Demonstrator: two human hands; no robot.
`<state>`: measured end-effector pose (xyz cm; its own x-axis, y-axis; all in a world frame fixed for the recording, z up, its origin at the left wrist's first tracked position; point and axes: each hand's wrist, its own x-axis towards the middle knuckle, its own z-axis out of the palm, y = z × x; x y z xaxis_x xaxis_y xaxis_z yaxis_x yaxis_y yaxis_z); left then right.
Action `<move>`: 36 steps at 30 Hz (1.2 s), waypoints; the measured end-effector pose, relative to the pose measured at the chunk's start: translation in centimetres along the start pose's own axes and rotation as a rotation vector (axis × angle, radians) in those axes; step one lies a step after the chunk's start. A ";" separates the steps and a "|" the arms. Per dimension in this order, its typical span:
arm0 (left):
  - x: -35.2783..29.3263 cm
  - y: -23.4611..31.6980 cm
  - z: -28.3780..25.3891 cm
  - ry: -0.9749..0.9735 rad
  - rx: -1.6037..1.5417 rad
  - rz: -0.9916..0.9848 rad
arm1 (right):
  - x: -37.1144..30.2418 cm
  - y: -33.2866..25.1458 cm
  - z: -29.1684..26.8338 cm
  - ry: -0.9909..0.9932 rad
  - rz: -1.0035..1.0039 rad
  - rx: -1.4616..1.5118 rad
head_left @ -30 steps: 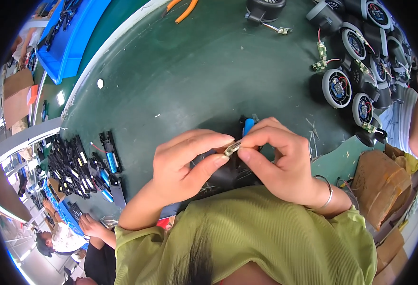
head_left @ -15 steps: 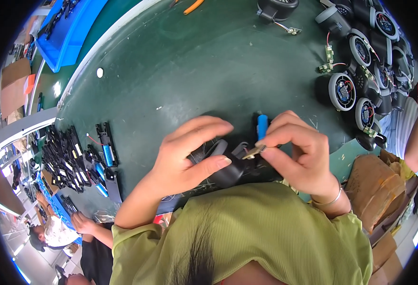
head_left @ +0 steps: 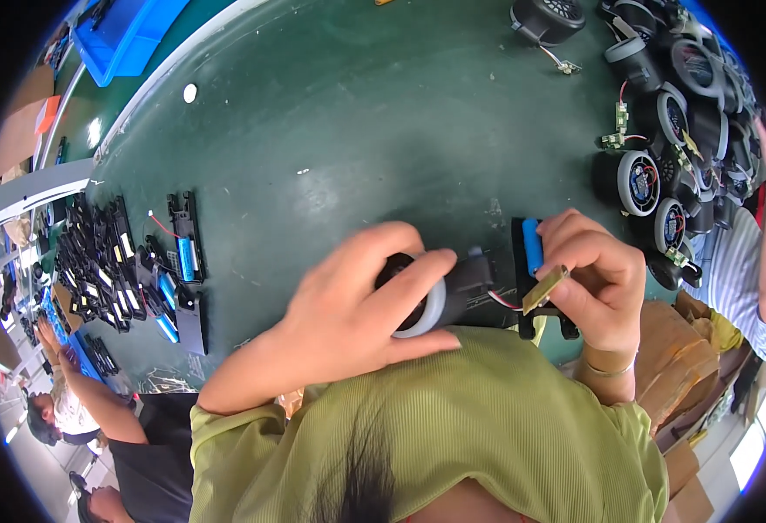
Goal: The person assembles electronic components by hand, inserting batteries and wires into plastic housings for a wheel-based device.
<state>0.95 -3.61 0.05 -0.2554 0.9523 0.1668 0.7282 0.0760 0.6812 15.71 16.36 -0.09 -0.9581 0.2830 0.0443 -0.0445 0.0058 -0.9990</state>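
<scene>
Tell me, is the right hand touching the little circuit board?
Touching: the head view shows the right hand pinching the circuit board between thumb and finger.

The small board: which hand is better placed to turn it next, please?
Probably the right hand: it pinches the small board between thumb and finger, while the left hand is occupied, wrapped over the black housing with the grey ring.

A white round disc (head_left: 190,93) lies on the green table (head_left: 252,139), near its pale edging; a blue plastic bin (head_left: 126,48) stands beyond. At far left, an orange piece (head_left: 47,114) touches a brown cardboard box (head_left: 21,131). Creased cardboard (head_left: 675,353) sits at right, near a co-worker's striped shirt (head_left: 736,266).
</scene>
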 end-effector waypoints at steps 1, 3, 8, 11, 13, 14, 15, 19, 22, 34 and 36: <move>0.0 -0.1 -0.6 0.106 0.093 0.081 | 0.4 -0.3 0.4 0.049 -0.017 -0.008; 0.5 -0.6 -1.1 0.226 0.243 0.174 | 1.3 -0.5 1.0 0.099 -0.023 -0.105; 0.6 -3.9 0.3 0.178 0.243 0.055 | 3.0 2.1 2.8 0.082 -0.192 -0.733; -0.4 -2.4 -0.3 0.489 0.270 0.176 | 2.7 1.6 2.6 0.126 -0.110 -0.499; -0.6 -3.5 0.2 0.320 0.322 0.051 | 2.8 1.3 2.6 0.117 -0.109 -0.466; -0.6 -4.3 0.6 0.297 0.278 0.036 | 3.0 1.4 2.7 0.071 -0.094 -0.503; -0.8 -4.6 0.7 0.275 0.235 0.022 | 3.2 1.6 2.9 0.026 -0.080 -0.540; -0.6 -3.0 -1.5 0.385 0.020 -0.041 | 3.1 1.5 2.6 0.044 -0.086 -0.464; -1.9 -1.9 -3.0 0.397 -0.962 -0.478 | 3.0 1.1 2.9 0.113 -0.060 -0.351; -1.4 0.4 -5.9 0.380 -2.104 -0.724 | 3.3 1.0 3.7 0.035 -0.044 -0.342; -1.4 -0.1 -5.6 0.378 -2.062 -0.706 | 3.9 0.7 3.9 0.031 -0.075 -0.336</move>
<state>-2.37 -6.60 3.71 -0.3579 0.8142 -0.4571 -0.9326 -0.2870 0.2190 10.86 13.69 -0.61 -0.9463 0.2989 0.1227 -0.0138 0.3421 -0.9395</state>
